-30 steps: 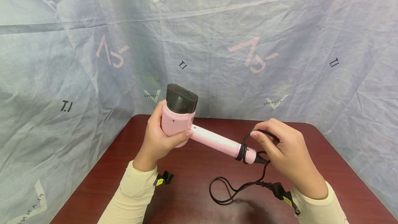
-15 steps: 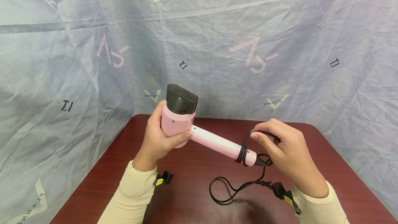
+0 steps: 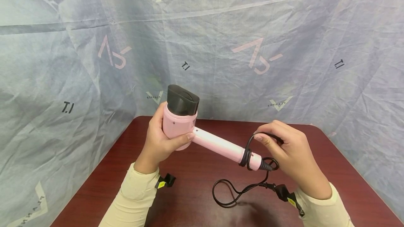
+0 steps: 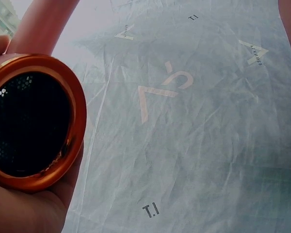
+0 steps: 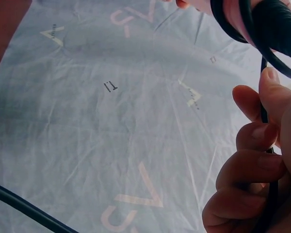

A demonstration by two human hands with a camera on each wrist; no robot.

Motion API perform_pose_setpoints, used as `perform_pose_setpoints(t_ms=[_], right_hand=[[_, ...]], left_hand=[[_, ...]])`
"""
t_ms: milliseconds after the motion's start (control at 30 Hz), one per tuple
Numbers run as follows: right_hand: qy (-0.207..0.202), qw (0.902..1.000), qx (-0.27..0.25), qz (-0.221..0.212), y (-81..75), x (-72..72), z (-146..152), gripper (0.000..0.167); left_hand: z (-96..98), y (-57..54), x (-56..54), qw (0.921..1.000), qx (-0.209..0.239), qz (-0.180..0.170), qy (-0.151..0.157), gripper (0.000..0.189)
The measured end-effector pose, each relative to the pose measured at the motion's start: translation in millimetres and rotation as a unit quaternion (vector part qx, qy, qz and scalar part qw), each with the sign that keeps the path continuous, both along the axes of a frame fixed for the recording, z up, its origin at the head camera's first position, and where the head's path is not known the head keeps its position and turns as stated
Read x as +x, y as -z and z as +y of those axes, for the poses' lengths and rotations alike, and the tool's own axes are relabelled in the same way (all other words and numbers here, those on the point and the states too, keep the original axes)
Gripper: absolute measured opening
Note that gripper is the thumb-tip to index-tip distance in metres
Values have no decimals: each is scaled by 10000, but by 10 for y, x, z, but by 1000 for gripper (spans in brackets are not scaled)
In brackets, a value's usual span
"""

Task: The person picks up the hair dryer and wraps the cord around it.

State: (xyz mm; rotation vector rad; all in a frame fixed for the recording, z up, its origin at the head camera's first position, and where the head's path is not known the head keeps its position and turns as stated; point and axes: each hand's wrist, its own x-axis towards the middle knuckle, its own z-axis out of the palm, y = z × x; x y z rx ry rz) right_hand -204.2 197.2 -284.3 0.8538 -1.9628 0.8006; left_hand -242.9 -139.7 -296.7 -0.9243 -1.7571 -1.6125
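A pink hair dryer [image 3: 217, 144] with a black nozzle [image 3: 182, 101] is held above the table, its handle slanting down to the right. My left hand [image 3: 159, 143] grips the barrel, thumb across the front near the handle joint. In the left wrist view the orange-looking rim and dark mesh of the air intake [image 4: 31, 124] face the camera. Black cord [image 3: 245, 157] is wound round the handle's lower end. My right hand [image 3: 288, 150] pinches a stretch of that cord just right of the handle; in the right wrist view the fingers [image 5: 250, 167] curl round it.
A loop of the cord [image 3: 224, 204] hangs low over the dark red table [image 3: 189, 199], and its plug end [image 3: 269, 186] lies near my right wrist strap. Grey printed cloth [image 3: 208, 45] surrounds the table at the back and sides.
The hair dryer has shifted very slightly left, and its handle end has dipped a little. A small cord loop beside the handle's end has opened out. Both hands keep their holds.
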Motion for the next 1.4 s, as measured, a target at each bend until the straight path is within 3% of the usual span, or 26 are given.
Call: perform_pose_setpoints(t_ms=[633, 900, 1133, 1400], right_hand=[[212, 9960, 211, -846, 53, -24, 8, 24], [241, 9957, 180, -875, 77, -28, -25, 21], [-3, 9977, 247, -629, 106, -56, -46, 24], [61, 9950, 311, -948, 122, -55, -83, 21]], left_hand=[[9, -19, 0, 9991, 282, 257, 183, 73], [13, -37, -3, 9985, 347, 370, 203, 74], [20, -48, 1, 9981, 402, 418, 209, 75], [31, -63, 2, 9961, 574, 598, 306, 76]])
